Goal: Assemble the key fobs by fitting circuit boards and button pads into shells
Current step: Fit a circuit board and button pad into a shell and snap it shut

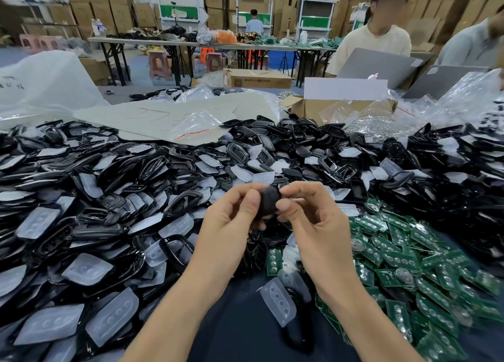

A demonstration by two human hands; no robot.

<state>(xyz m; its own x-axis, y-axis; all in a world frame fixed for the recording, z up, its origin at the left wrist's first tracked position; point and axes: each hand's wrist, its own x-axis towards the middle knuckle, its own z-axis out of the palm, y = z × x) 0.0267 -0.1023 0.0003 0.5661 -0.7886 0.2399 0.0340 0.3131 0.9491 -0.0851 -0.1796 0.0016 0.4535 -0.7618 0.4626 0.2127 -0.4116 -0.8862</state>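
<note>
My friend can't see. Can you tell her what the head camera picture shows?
Two bare hands, the left hand and the right hand, pinch a small black key fob shell between them above a table. Black shells and clear button pads are heaped to the left and behind, and green circuit boards lie to the right.

An apple logo [373, 76] marks the lid of the grey laptop [387, 61]. Black handwriting on the white bag [46, 72] at the left ends in what looks like "96". Red strokes on the plastic sheet [163, 116] and the print on the carton [257, 82] are too blurred to read.
</note>
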